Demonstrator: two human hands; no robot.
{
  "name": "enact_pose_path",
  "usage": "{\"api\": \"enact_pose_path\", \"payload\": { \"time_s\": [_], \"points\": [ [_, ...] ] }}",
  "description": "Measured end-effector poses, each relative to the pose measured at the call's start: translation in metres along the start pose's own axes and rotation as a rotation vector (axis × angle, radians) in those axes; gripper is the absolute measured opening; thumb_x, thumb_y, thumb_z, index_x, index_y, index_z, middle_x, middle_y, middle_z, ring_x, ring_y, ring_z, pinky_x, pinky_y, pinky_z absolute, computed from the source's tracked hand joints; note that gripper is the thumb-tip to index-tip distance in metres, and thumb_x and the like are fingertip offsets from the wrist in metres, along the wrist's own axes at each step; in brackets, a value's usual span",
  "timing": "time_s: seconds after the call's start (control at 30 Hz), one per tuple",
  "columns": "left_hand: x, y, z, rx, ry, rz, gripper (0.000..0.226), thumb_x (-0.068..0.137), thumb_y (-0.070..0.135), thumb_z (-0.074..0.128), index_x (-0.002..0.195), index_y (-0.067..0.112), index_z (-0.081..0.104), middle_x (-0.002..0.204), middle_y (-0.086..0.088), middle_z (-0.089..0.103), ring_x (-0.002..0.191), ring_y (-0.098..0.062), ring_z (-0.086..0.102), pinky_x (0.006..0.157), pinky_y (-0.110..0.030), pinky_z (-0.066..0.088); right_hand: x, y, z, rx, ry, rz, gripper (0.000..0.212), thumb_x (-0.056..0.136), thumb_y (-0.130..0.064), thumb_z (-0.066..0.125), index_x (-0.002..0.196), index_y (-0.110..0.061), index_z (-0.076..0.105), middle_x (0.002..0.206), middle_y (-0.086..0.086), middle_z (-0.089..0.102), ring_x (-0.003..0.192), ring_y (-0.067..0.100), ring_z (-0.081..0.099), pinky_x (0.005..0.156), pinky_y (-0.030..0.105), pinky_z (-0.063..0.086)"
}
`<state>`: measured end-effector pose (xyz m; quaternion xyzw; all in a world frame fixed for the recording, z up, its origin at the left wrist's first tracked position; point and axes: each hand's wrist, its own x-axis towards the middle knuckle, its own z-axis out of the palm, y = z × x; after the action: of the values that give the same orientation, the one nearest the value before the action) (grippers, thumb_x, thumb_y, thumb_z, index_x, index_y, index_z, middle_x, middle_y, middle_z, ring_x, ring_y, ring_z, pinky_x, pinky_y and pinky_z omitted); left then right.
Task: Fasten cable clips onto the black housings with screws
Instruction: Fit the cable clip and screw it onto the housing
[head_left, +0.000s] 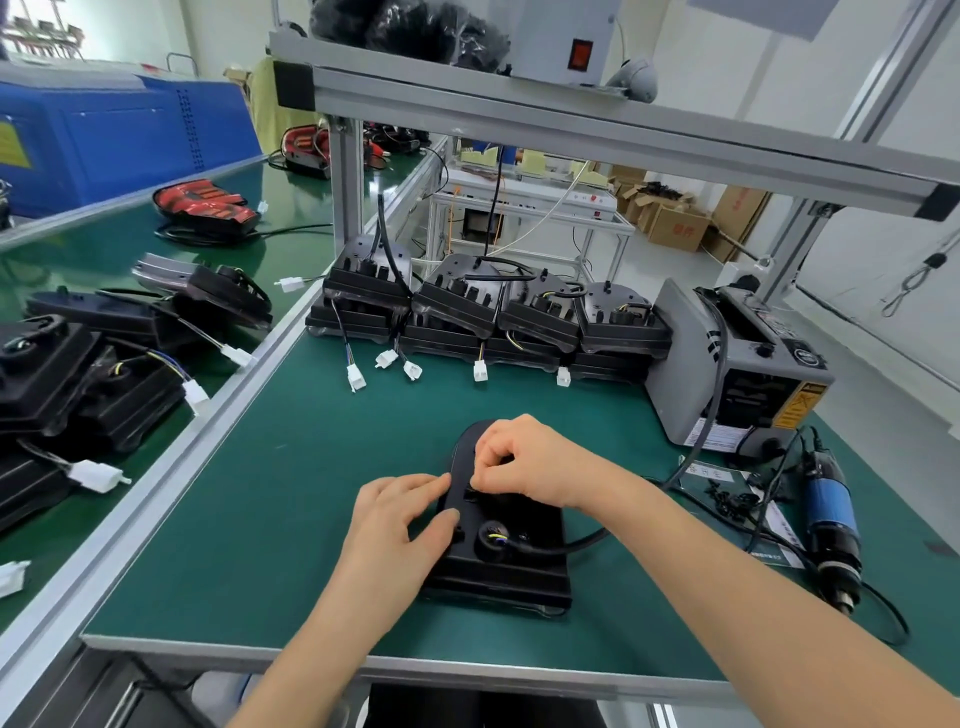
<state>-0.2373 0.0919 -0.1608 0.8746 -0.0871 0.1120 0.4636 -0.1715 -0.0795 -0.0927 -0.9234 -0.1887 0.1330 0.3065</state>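
Housing (498, 540), black, lies on the green mat (291, 493) near the front edge. Left hand (400, 530) rests flat on its left side, fingers nearly straight. Right hand (530, 462) pinches a small black cable clip (470, 492) at its middle. Electric screwdriver (831, 525) lies well right

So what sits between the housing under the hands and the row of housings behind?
Bare green mat, in the head view; only white connectors lie close before the row of housings.

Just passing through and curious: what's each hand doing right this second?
Left hand: open, fingers resting on the black housing.
Right hand: curled, pinching a small black part, probably a clip.
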Motion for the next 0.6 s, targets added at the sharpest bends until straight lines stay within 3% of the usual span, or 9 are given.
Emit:
{"api": "enact_pose_path", "payload": {
  "time_s": [0.1,0.33,0.47,0.6],
  "points": [
    [-0.001,-0.002,0.001,-0.012,0.005,0.001,0.037,0.088,0.022,0.062,0.125,0.027,0.061,0.111,0.034,0.048,0.112,0.008,0.026,0.088,0.008,0.013,0.0,0.001,0.002,-0.018,0.013,0.0,0.022,0.08,-0.017,0.067,0.058,-0.017,0.062,0.091,0.004,0.063,0.098,0.022,0.049,0.087,0.033,0.043],
    [-0.005,0.003,-0.002,-0.007,0.034,0.037,0.035,0.088,0.021,0.064,0.122,0.03,0.062,0.109,0.033,0.052,0.111,0.014,0.029,0.089,0.005,0.019,0.0,0.0,0.004,-0.07,0.032,-0.009,0.02,0.079,-0.017,0.066,0.06,-0.011,0.063,0.089,0.004,0.065,0.098,0.023,0.051,0.084,0.031,0.044],
    [-0.013,0.013,-0.007,0.144,0.081,0.225,0.038,0.084,0.002,0.065,0.111,0.027,0.07,0.101,0.016,0.063,0.108,-0.009,0.046,0.091,-0.012,0.033,0.0,-0.002,0.005,-0.088,0.034,-0.007,0.018,0.079,-0.016,0.064,0.061,-0.015,0.065,0.087,0.0,0.065,0.096,0.021,0.049,0.079,0.03,0.042],
    [-0.014,0.019,-0.011,0.367,0.059,0.336,0.052,0.062,-0.015,0.071,0.103,0.015,0.074,0.095,-0.002,0.068,0.098,-0.032,0.059,0.079,-0.04,0.053,-0.002,-0.004,0.003,-0.096,0.028,-0.011,0.018,0.082,-0.016,0.064,0.068,-0.006,0.068,0.09,0.008,0.067,0.098,0.021,0.05,0.084,0.028,0.036]
  ]
}}
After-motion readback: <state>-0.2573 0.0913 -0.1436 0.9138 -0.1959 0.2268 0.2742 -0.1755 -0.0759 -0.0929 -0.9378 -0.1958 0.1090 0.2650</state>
